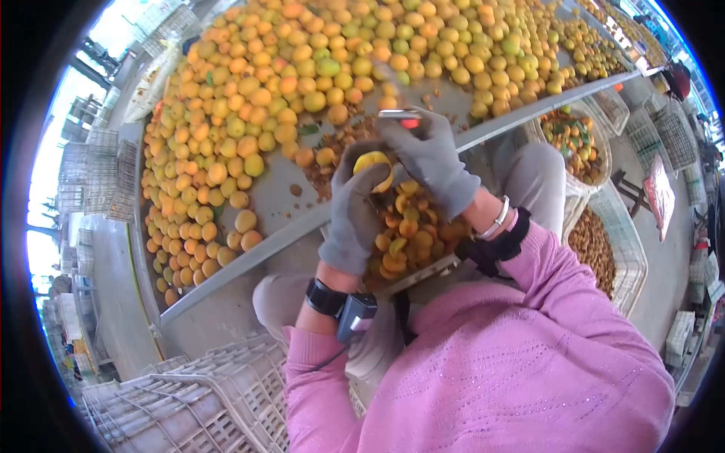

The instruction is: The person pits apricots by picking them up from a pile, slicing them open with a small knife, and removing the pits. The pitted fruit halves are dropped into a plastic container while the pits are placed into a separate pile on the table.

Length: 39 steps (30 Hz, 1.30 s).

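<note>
My left hand point(356, 208), in a grey glove, is closed around a yellow-orange apricot point(370, 161), whose pale cut-looking edge faces up. My right hand point(434, 155), also gloved, grips a small knife point(396, 115) with a silvery strip and a red part; its blade is blurred. Both hands are close together, with the knife a little apart from the fruit. Below them, between my knees, a crate point(419, 273) holds many cut apricot pieces point(404, 238). Brown apricot stones point(321, 162) lie scattered on the metal table just past my left hand.
Whole apricots point(302, 60) are heaped across the metal table, whose raised rim point(249, 264) runs in front of me. At right stand a basket of fruit point(572, 140) and a crate of brown stones point(593, 245). A white plastic crate point(204, 400) is at lower left.
</note>
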Motion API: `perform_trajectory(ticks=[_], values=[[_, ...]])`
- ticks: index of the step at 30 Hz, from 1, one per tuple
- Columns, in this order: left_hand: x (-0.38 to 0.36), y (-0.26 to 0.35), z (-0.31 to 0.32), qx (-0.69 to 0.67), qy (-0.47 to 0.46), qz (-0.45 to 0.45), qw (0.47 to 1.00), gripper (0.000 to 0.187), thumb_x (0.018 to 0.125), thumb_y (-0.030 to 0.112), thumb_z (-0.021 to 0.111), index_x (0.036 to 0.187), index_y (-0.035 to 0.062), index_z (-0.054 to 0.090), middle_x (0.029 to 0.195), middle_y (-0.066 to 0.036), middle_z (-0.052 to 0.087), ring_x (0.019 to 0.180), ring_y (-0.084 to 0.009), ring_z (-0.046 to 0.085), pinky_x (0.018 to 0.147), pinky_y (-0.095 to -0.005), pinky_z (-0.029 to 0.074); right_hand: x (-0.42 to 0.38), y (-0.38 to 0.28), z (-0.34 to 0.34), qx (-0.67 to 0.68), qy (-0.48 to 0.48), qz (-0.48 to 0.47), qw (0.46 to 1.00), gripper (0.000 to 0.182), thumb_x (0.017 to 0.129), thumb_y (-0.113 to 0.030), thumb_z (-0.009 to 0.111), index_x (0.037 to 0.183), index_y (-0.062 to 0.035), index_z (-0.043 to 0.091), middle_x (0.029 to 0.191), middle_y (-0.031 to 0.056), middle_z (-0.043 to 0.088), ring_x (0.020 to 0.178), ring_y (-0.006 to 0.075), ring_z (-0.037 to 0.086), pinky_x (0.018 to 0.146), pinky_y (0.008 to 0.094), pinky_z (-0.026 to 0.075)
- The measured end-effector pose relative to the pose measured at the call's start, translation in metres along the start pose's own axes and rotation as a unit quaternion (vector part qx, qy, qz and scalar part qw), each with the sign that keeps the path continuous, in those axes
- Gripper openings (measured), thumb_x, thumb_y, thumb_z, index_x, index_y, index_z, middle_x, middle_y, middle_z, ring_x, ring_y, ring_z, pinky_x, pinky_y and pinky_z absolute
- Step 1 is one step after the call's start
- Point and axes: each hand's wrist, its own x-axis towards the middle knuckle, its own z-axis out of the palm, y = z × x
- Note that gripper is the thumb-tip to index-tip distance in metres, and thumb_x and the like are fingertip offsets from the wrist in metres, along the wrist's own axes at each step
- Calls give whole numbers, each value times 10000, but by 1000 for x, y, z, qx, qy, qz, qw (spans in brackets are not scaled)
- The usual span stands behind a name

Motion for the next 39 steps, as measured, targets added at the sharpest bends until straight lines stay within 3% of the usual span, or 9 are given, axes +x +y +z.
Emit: perform_trajectory(ticks=[9,15,17,21,27,29,33,34,39], values=[[10,7,-5,-212,2,-92,973,289,970,295,505,1150,73,548,912,-60,609,746,-175,631,578,-269,499,40,-48,29,166,37,66,983,310,906,-264,654,778,15,609,483,27,508,341,98,427,336,246,314],[13,-4,-9,323,-9,207,923,322,977,311,514,1164,54,565,927,-47,602,745,-153,633,604,-256,545,33,-44,40,138,-25,36,989,251,907,-235,658,853,9,644,615,5,577,432,61,467,396,214,352],[17,4,1,-104,130,-144,975,257,984,317,515,1057,83,595,845,-11,574,712,-121,601,606,-246,541,29,-38,52,138,-20,22,990,235,905,-225,659,861,6,651,647,2,583,452,56,472,406,209,353],[27,-8,-4,-100,194,-131,967,273,993,369,518,965,110,597,808,13,567,697,-93,590,583,-238,530,33,-24,58,114,-61,33,991,208,908,-195,650,820,-6,645,635,-6,558,456,49,458,404,209,329],[35,-12,-41,52,42,-28,997,254,974,318,560,963,67,595,827,12,590,696,-85,583,613,-243,518,50,-26,56,231,-180,161,943,267,926,-169,617,699,-41,560,538,-23,476,398,50,381,369,225,274],[31,-9,-38,383,-19,321,866,229,974,250,557,1069,44,588,863,0,590,720,-68,551,646,-231,501,50,-22,61,203,-219,153,942,280,937,-187,605,702,-45,554,537,-20,465,399,60,381,367,228,277],[41,-15,-67,443,-30,332,832,221,975,143,535,1169,41,557,954,-36,614,784,-86,580,673,-233,501,62,-12,67,256,-297,148,908,281,947,-204,595,715,-55,541,531,-19,445,396,81,377,372,234,289],[47,-17,-71,185,-27,179,966,221,966,96,528,1179,40,546,994,-52,619,805,-108,594,675,-234,506,68,-10,69,258,-297,145,908,281,947,-204,595,715,-55,541,531,-19,445,396,81,377,372,234,289],[54,-18,-64,157,35,131,978,248,933,-15,521,1172,47,545,986,-58,624,792,-124,594,647,-214,503,91,-5,50,177,3,59,982,276,948,-229,601,736,-58,555,508,-19,425,389,90,366,373,245,274]])
